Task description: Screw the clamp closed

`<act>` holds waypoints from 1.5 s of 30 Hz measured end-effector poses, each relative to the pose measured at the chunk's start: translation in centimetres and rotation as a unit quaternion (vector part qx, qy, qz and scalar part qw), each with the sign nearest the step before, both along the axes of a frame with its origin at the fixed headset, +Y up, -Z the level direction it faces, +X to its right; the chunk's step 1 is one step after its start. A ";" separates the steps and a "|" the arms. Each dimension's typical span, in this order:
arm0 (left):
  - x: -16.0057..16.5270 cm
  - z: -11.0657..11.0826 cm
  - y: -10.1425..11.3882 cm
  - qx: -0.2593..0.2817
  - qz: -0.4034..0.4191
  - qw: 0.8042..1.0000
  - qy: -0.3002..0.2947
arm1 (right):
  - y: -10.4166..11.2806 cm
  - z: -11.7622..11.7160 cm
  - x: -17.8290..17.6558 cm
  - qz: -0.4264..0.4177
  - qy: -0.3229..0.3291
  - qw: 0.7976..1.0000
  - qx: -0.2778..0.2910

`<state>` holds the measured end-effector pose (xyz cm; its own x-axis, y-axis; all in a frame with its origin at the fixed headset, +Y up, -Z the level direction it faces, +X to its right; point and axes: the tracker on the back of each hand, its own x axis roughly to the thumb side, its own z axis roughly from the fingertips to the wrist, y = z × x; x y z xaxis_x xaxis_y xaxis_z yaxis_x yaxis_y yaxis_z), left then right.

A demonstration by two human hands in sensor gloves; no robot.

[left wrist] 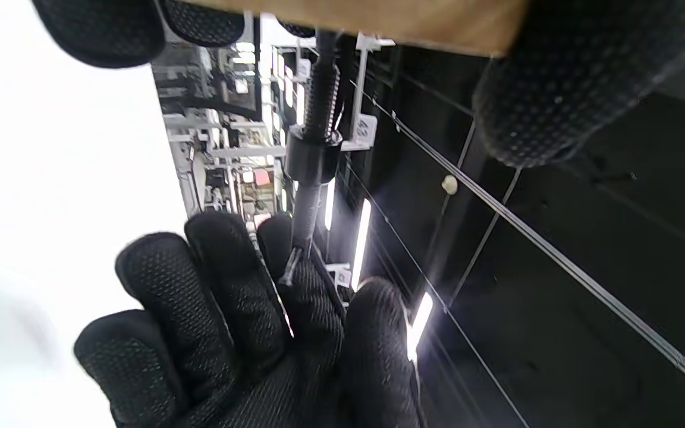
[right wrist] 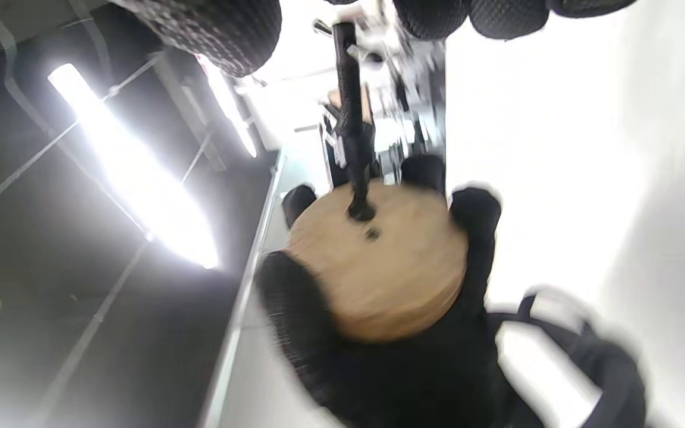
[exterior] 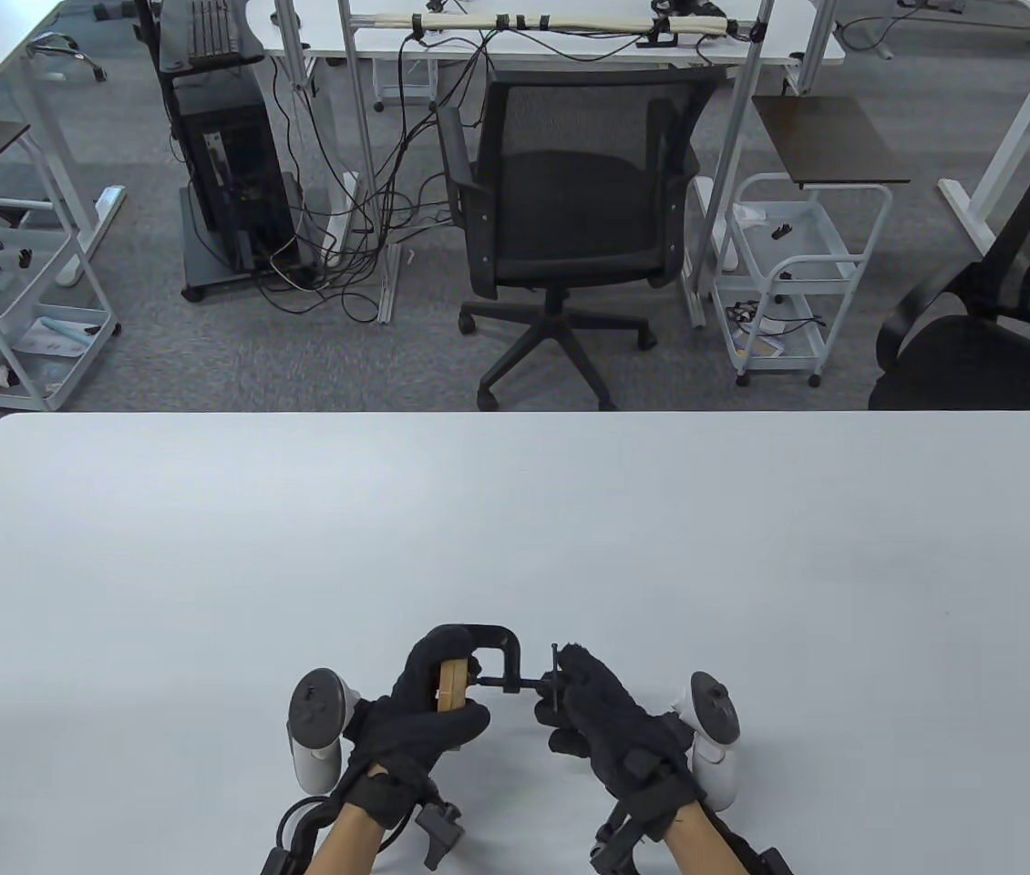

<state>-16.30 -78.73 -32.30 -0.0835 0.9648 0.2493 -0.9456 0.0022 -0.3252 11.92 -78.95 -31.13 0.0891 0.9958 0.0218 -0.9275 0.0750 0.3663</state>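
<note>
The white surface [exterior: 515,510] fills the lower half of the table view, and the work sits at its bottom centre. There the left hand [exterior: 428,706] grips the black C-clamp [exterior: 478,638] together with the wooden block [exterior: 453,688] seated in its mouth, fingers [left wrist: 533,101] wrapped tight around both. To its right, the right hand [exterior: 602,725] has its fingers [exterior: 583,670] closed on the crossbar handle [exterior: 553,682] at the end of the screw [exterior: 508,684], whose tip already meets the wood in the right wrist view. The likely trouble is the block twisting or slipping out as the screw bites — the left hand alone steadies it — or the right fingers sliding off the thin bar. Beyond the surface, upper centre of the frame, stand an office chair [exterior: 570,210] and white carts [exterior: 798,273], well apart — nothing blocks the turning.
</note>
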 end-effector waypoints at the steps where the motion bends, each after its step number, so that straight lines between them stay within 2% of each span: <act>1: -0.1 0.0 -0.1 -0.008 0.008 1.000 0.002 | 0.2 0.1 0.1 0.032 -0.030 0.999 0.028; 3: -0.3 -0.1 -0.4 -0.021 0.022 1.000 0.006 | 1.1 0.2 0.2 0.100 -0.069 0.986 0.112; 8: -0.2 -0.2 -0.7 -0.032 0.020 0.999 0.005 | 2.5 0.8 0.0 0.213 -0.079 0.940 0.254; 15: 1.1 0.1 -0.2 -0.015 -0.025 0.999 -0.024 | 2.8 1.5 -1.6 0.293 -0.038 0.902 0.313; 20: 3.3 1.0 0.4 0.021 -0.109 0.993 -0.038 | 2.3 1.7 -2.4 0.375 -0.033 0.882 0.282; 21: 3.9 1.3 0.5 0.026 -0.131 0.990 -0.036 | 2.1 1.6 -2.5 0.383 -0.021 0.883 0.271; 24: 4.8 1.9 0.6 0.062 -0.158 0.985 -0.023 | 2.0 1.6 -2.3 0.390 -0.042 0.881 0.264; 27: 5.2 2.0 0.4 0.041 -0.131 0.990 -0.023 | 2.5 1.5 -1.8 0.369 -0.066 0.887 0.269; 29: 5.3 1.9 0.1 0.016 -0.117 0.993 -0.015 | 2.5 1.4 -1.8 0.376 -0.068 0.882 0.276; 34: 5.6 2.1 0.2 0.052 -0.167 0.984 -0.025 | 1.5 1.2 -2.4 0.414 -0.045 0.873 0.255; 35: 6.0 2.4 0.6 0.065 -0.193 0.979 -0.030 | 1.3 1.3 -2.3 0.417 -0.057 0.870 0.257; 37: 6.3 2.4 0.8 0.080 -0.215 0.973 -0.019 | 1.2 1.1 -2.2 0.405 -0.055 0.877 0.252; 39: 6.5 2.3 0.7 0.068 -0.224 0.971 -0.038 | 1.0 1.0 -2.1 0.396 -0.056 0.883 0.244; 45: 6.0 1.9 0.2 0.040 -0.212 0.974 -0.066 | 1.2 1.1 -2.3 0.400 -0.059 0.879 0.251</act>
